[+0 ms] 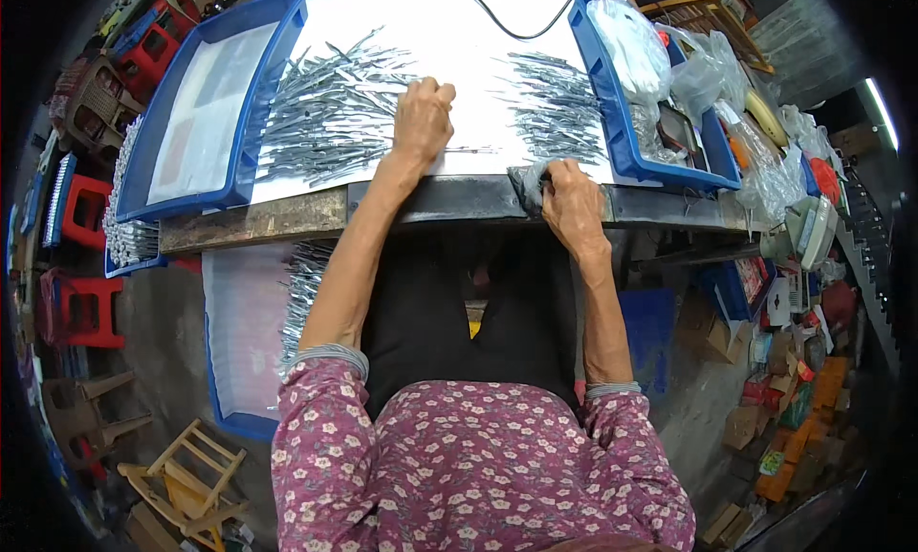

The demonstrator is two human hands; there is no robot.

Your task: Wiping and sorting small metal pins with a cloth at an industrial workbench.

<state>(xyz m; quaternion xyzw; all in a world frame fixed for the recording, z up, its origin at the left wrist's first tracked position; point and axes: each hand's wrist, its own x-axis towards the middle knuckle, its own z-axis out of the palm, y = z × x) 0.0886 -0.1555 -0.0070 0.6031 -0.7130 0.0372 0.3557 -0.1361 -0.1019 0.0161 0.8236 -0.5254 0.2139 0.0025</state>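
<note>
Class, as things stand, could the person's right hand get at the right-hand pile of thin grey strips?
Probably yes: the right hand is at the table edge, just in front of that pile, with nothing visible between, though the crumpled grey cloth it holds may hamper it.

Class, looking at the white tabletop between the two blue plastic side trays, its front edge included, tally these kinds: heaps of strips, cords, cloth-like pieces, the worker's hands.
Heaps of thin, grey, metallic strips: 2, left heap and right heap
Curved black cord: 1
Crumpled grey cloth-like piece: 1
Bare hands: 2, left hand and right hand
Total: 6
</note>
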